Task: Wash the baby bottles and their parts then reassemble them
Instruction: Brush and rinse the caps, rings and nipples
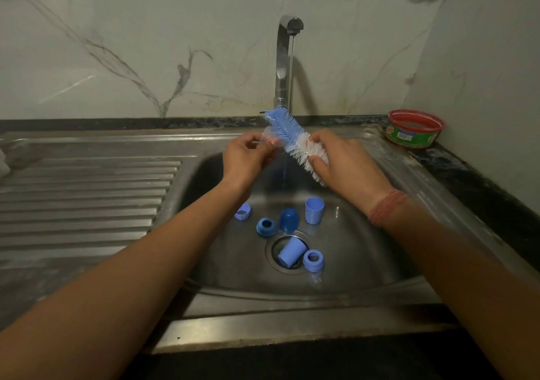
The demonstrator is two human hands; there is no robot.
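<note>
Blue-and-white bottle brush [295, 143] gripped by right hand [344, 166]; left hand [248, 154] pinches clear teat [270, 137].

The brush [295, 143] has blue bristles at its far end and white ones nearer the wrist. The bottle parts [289, 233] in the grey steel sink [365, 248] are blue. The wall [146, 43] is white marble with grey veins. The tub [415, 128] far right is red-rimmed, green-sided. A reddish thread band [387, 207] circles the right wrist.
</note>
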